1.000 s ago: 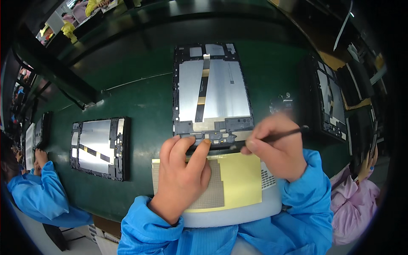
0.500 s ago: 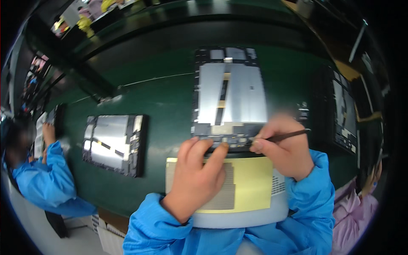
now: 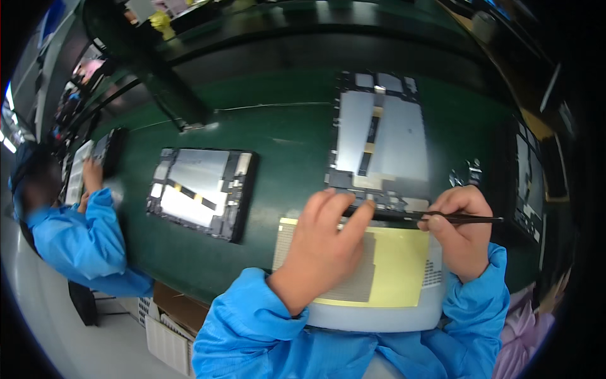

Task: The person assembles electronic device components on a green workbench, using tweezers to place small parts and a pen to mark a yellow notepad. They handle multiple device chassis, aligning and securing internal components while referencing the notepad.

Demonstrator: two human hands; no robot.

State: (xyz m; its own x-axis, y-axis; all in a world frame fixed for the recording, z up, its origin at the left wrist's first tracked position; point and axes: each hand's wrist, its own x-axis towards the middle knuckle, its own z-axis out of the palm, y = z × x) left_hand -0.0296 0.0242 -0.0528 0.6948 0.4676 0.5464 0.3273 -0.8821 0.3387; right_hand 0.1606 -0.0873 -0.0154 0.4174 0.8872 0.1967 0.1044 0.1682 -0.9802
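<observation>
An opened tablet point(image 3: 398, 139) lies in front of me, its silver battery plates crossed by a dark flat cable. It seems to lie on a stack with a thick black edge. My left hand point(image 3: 325, 243) rests its spread fingertips on the circuit parts along the near edge, steadying it without gripping. My right hand point(image 3: 464, 230) pinches dark tweezers point(image 3: 470, 219) at the tablet's near right corner. The tweezers lie almost level, tips pointing left over the edge. Whether the tips hold anything is too small to tell.
A yellow sheet with a ribbed grey pad point(image 3: 404, 265) lies nearest me. Another stack of opened tablets point(image 3: 196, 189) stands left, another point(image 3: 527, 177) far right. Small metallic parts point(image 3: 473, 170) lie on the green table point(image 3: 278, 151). A co-worker in blue point(image 3: 82, 234) sits left.
The whole view has shifted, moving the scene rightward. My right hand has drawn slightly away from the tablet's circuit parts, and the tweezers lie flatter. My left hand keeps its place.
</observation>
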